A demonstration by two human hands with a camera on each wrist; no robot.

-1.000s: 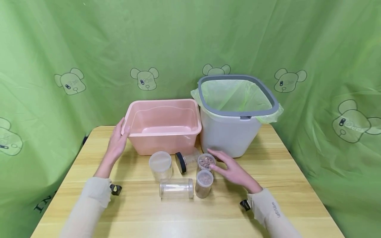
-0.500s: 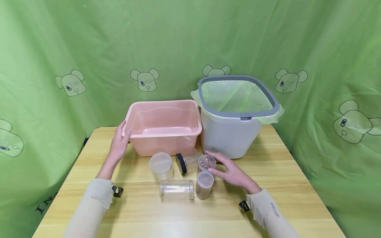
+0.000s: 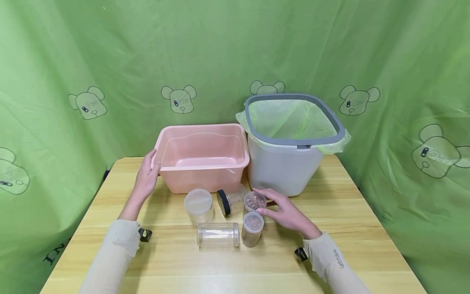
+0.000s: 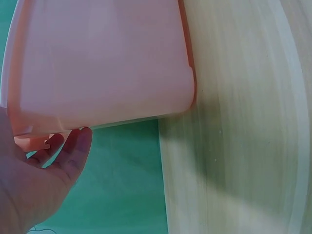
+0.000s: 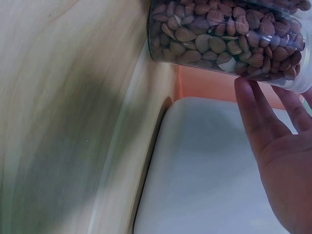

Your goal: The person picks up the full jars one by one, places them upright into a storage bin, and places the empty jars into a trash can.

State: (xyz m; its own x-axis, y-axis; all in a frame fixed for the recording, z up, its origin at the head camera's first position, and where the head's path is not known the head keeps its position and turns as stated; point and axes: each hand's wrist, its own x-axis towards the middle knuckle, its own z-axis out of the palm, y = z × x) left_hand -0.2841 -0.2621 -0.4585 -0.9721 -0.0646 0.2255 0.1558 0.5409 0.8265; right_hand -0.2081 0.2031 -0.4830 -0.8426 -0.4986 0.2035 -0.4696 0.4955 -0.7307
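Observation:
My left hand [image 3: 145,178] grips the left rim of a pink plastic basin [image 3: 200,179]; in the left wrist view its fingers [image 4: 73,153] are tucked under the rim. My right hand [image 3: 290,212] spans the lidded top of a clear jar [image 3: 255,201], thumb on the near side and fingers on the far side. The right wrist view shows this jar full of brown almond-like nuts [image 5: 229,41], fingertips at its wall near the lid. Close in front stands a similar filled jar [image 3: 252,229]. The lower part of the held jar is partly hidden in the head view.
A clear jar with a black lid [image 3: 224,202] lies on its side by the basin. A wide lidded jar [image 3: 198,206] stands left of it; another clear jar [image 3: 218,234] lies in front. A white bin [image 3: 282,169] with a grey rim and green liner stands right of the basin.
The right hand has shifted slightly left, its fingers reaching further round the jar of nuts. The left hand stays on the basin rim; the whole head view has dropped very slightly.

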